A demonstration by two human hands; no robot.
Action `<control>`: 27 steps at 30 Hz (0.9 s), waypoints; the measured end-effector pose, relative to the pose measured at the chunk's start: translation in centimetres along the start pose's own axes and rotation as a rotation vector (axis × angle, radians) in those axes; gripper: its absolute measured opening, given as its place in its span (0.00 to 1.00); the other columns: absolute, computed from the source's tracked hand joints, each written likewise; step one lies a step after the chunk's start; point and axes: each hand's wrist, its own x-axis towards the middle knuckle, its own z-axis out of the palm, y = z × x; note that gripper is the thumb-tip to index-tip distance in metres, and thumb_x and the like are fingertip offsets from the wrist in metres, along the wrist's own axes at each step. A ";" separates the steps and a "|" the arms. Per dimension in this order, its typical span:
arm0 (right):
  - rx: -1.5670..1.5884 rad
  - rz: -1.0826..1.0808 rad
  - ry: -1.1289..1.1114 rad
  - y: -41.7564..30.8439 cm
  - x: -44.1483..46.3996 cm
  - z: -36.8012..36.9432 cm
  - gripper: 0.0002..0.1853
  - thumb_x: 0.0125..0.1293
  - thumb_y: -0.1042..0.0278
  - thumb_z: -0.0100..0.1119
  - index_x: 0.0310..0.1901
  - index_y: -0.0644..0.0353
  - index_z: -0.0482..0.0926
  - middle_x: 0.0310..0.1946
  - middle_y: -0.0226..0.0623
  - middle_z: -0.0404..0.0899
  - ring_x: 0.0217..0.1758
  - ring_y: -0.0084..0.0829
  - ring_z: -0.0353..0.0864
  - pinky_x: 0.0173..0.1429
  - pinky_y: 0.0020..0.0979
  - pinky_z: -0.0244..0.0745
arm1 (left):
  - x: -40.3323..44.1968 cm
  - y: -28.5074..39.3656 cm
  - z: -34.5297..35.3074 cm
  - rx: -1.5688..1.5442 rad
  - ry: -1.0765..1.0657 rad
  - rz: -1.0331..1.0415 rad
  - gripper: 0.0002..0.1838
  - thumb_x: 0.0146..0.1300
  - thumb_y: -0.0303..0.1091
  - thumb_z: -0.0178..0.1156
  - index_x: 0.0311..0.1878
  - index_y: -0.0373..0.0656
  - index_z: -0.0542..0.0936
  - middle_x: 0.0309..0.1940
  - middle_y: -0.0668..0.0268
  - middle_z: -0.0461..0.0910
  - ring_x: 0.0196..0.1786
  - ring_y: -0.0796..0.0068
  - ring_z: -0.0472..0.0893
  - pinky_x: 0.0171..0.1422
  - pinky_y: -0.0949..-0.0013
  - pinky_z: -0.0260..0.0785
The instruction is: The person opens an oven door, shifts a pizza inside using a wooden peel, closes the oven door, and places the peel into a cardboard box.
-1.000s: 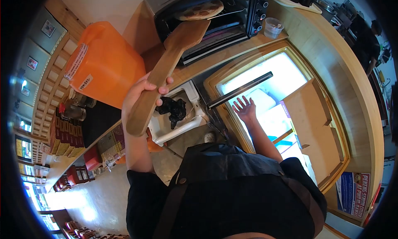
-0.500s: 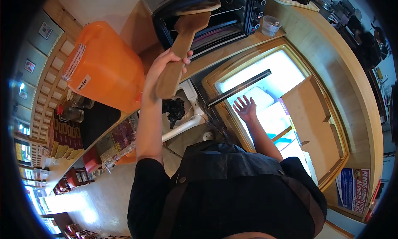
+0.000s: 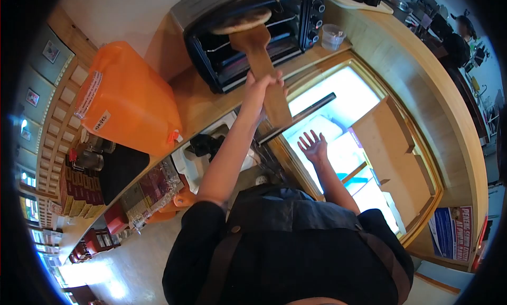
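Left hand (image 3: 264,85) grips the wooden paddle (image 3: 252,39), blade seemingly against the pizza (image 3: 242,21) in the open oven (image 3: 312,25); orange jug (image 3: 132,99) and plastic cup (image 3: 332,36) flank it on the table (image 3: 214,105). Right hand (image 3: 315,147) spreads open.

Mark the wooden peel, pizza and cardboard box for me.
Wooden peel (image 3: 251,39): head view, on the blade.
Pizza (image 3: 242,22): head view, on the crust.
Cardboard box (image 3: 383,138): head view, on a bare brown panel.

Left hand (image 3: 260,89) shifted rightward, paddle handle (image 3: 277,108) now slanting toward right hand (image 3: 315,148)
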 end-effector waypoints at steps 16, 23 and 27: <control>0.025 0.008 -0.019 -1.4 -1.0 -1.6 0.29 0.68 0.45 0.37 0.65 0.52 0.57 0.63 0.44 0.60 0.63 0.49 0.62 0.65 0.51 0.58 | -1.0 -0.3 5.0 -0.062 -0.105 -0.021 0.21 0.59 0.24 0.51 0.56 0.45 0.62 0.43 0.60 0.74 0.46 0.68 0.76 0.52 0.51 0.75; 0.009 0.049 -0.100 0.0 -0.9 -0.5 0.29 0.69 0.45 0.36 0.65 0.53 0.59 0.62 0.45 0.61 0.64 0.48 0.61 0.65 0.52 0.58 | -0.8 1.9 2.8 -0.141 -0.074 -0.084 0.15 0.59 0.25 0.51 0.50 0.35 0.69 0.42 0.61 0.75 0.44 0.68 0.77 0.50 0.55 0.75; -0.049 0.073 -0.055 0.5 -1.0 0.4 0.28 0.69 0.45 0.34 0.64 0.53 0.59 0.62 0.45 0.63 0.62 0.48 0.63 0.61 0.50 0.62 | -3.3 3.2 3.6 -0.116 -0.127 -0.049 0.15 0.59 0.24 0.51 0.51 0.36 0.70 0.39 0.61 0.77 0.39 0.67 0.78 0.49 0.59 0.75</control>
